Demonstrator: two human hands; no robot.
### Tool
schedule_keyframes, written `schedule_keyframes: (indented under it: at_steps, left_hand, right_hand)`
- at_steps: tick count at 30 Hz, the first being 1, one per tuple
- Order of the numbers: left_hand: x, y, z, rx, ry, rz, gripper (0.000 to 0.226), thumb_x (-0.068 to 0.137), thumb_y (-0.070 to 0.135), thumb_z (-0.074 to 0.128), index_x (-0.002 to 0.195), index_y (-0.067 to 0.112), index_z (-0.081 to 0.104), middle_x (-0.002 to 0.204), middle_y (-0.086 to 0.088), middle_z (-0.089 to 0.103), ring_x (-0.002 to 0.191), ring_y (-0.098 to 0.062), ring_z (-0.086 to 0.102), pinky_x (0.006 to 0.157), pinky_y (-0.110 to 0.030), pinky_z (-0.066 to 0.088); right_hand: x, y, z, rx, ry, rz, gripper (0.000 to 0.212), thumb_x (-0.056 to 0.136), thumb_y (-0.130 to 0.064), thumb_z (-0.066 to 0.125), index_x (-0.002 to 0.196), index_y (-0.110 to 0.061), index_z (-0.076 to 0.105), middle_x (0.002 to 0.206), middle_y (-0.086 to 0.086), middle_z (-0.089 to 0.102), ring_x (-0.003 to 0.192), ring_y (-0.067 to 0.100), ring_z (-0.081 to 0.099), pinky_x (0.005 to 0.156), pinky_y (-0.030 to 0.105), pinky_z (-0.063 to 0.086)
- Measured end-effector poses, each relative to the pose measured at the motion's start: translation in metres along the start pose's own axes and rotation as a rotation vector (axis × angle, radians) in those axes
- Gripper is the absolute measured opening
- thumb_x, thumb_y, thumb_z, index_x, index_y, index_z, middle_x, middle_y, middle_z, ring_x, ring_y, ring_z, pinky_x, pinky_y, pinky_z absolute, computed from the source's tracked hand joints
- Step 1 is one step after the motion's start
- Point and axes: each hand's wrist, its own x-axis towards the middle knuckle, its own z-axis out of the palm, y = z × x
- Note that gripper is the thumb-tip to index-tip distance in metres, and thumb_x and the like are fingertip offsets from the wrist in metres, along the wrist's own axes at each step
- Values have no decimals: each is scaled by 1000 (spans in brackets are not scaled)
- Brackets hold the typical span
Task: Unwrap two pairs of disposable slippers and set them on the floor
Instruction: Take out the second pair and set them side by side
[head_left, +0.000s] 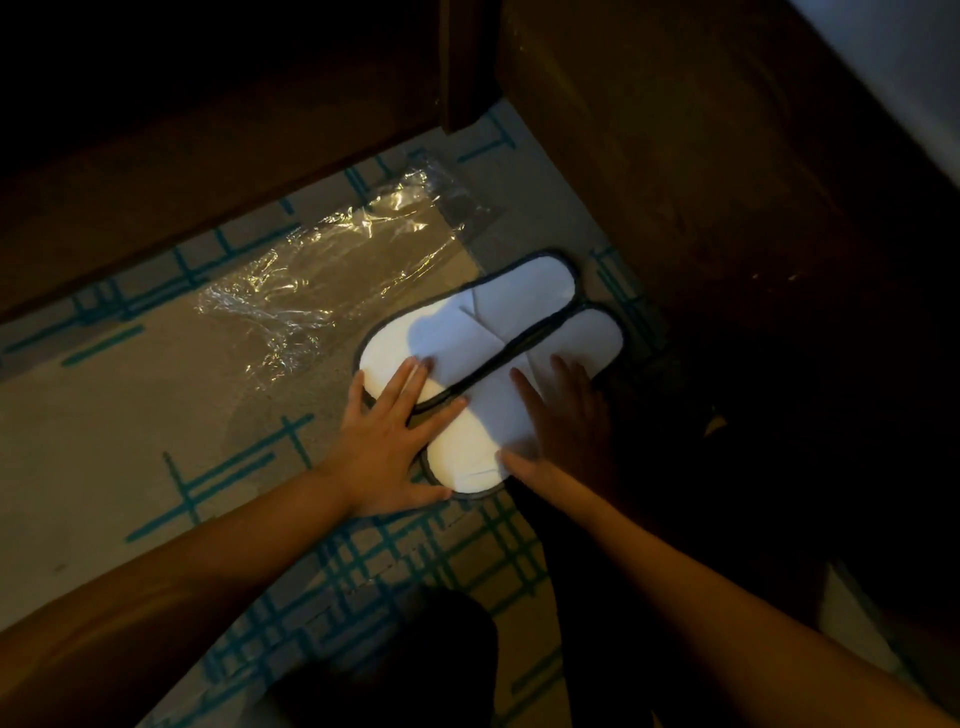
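Note:
Two white disposable slippers with dark piping lie flat, side by side, on the patterned carpet. The left slipper (483, 317) runs from lower left to upper right, and the right slipper (519, 400) lies against it. My left hand (395, 441) rests flat with fingers spread on the heel end of the left slipper. My right hand (566, 415) lies flat with spread fingers on the right slipper's near half. An empty clear plastic wrapper (332, 275) lies crumpled on the carpet just left of and behind the slippers.
Dark wooden furniture (727, 182) rises to the right of the slippers, and a wooden panel (208, 130) runs behind them. The beige carpet (130, 441) with teal line pattern extends to the left. A dark shape, perhaps my knee (415, 649), is at the bottom.

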Motion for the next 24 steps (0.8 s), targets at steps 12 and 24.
schedule_keyframes:
  at_steps: [12, 24]
  left_hand:
    - [7, -1, -4, -185, -43, -78, 112, 62, 80, 46, 135, 39, -29, 148, -13, -37, 139, -29, -30, 111, -50, -9]
    - [12, -16, -11, -153, -25, -52, 112, 57, 83, 42, 146, 32, -5, 154, -17, -21, 141, -26, -23, 113, -51, -1]
  right_hand:
    - [18, 4, 28, -203, -45, -44, 110, 55, -88, 19, 142, -23, 28, 142, 25, 41, 131, 38, 31, 97, 56, 37]
    - [20, -9, 26, -25, -62, 20, 110, 63, -78, 49, 146, -35, -10, 158, 17, -11, 145, 36, -9, 111, 64, 4]
